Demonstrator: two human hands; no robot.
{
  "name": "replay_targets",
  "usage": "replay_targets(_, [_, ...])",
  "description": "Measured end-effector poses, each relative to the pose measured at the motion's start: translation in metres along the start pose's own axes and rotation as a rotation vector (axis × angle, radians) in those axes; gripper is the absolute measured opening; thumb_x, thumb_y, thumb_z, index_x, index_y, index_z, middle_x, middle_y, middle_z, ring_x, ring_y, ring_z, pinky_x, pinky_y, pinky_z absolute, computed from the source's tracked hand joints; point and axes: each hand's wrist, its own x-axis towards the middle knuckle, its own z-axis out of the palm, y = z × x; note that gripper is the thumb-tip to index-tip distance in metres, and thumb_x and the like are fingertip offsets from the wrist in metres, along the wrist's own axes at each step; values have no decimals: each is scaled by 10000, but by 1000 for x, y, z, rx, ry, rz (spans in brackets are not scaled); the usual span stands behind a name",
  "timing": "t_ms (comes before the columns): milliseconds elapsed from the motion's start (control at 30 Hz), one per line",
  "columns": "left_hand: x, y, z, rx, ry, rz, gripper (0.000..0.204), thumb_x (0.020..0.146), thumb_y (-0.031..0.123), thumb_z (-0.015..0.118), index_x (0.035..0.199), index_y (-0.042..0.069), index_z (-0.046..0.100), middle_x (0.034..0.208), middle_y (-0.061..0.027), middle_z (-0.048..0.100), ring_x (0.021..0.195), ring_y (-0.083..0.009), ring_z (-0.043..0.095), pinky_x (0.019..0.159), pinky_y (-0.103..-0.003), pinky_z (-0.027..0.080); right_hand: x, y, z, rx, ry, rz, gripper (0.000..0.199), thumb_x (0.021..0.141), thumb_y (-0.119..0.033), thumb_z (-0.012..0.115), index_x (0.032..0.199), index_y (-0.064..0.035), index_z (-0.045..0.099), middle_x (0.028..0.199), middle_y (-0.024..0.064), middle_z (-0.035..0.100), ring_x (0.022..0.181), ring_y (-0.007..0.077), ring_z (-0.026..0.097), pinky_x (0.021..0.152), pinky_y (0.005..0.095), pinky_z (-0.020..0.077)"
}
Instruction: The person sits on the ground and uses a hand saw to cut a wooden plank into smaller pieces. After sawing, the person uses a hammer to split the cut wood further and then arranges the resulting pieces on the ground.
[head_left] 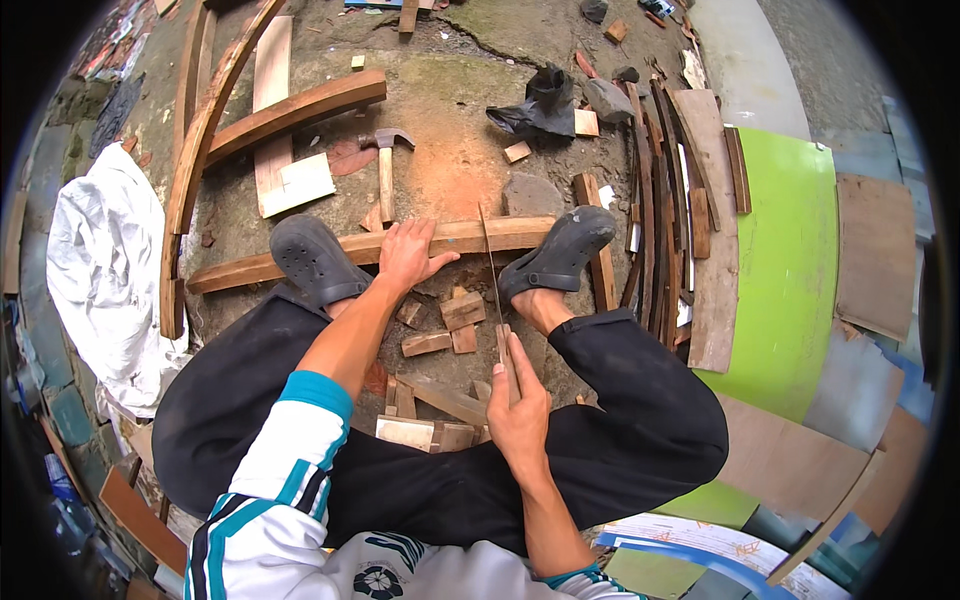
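Note:
A long wooden beam (340, 247) lies across the ground under both of my dark clogs. My left hand (404, 254) grips it from above near the left clog (308, 258), fingers over its far edge and thumb out to the side. My right hand (519, 412) is closed around the handle of a handsaw (490, 255). Seen nearly edge-on, the thin blade points away from me and crosses the beam just left of the right clog (560, 255). Whether the teeth have entered the wood I cannot tell.
A claw hammer (387, 170) lies beyond the beam, near orange sawdust (455, 150). Offcuts (462, 310) lie between my legs. Curved timbers (200, 150) and a white sack (105, 270) are at left; wood strips (665, 200) and a green board (785, 260) are at right.

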Motion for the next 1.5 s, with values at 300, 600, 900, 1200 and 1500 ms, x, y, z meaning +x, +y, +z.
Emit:
replay_targets(300, [12,0,-1,3,80,49,774,789,631,736,1253,18,653,1203,-222,679,1123,-382,643,972,-488,486,103,28,31,-95,62,-121,461,954,-172,555,1375,15,562,1102,337,663,1011,484,658,898,503,526])
replay_targets(600, [7,4,0,116,50,40,773,840,650,673,1348,70,620,1206,-169,655,1151,-338,603,984,-477,448,60,25,8,-29,77,-69,443,945,-176,575,1358,-17,589,1024,343,676,983,497,660,876,516,530])
replay_targets(900, [17,4,-11,69,-158,-38,859,806,710,667,1399,94,583,1195,-174,626,1190,-341,570,1004,-469,417,99,28,16,96,-165,-82,768,881,-183,679,1531,45,339,1410,324,532,1293,384,570,1073,394,434])
replay_targets(1200, [44,4,-26,136,-438,-29,983,769,821,607,1328,13,581,1247,-197,589,1223,-357,543,1020,-480,440,93,46,19,150,-58,-92,596,944,-176,612,1484,6,437,1357,283,590,1271,401,578,1048,414,453])
replay_targets(1500, [34,-6,-15,80,-176,84,885,735,785,665,1110,-16,655,1092,-160,604,1062,-328,593,921,-437,481,14,-21,-36,39,-77,30,499,948,-135,628,1411,26,533,1333,248,628,1261,314,606,1064,365,439])
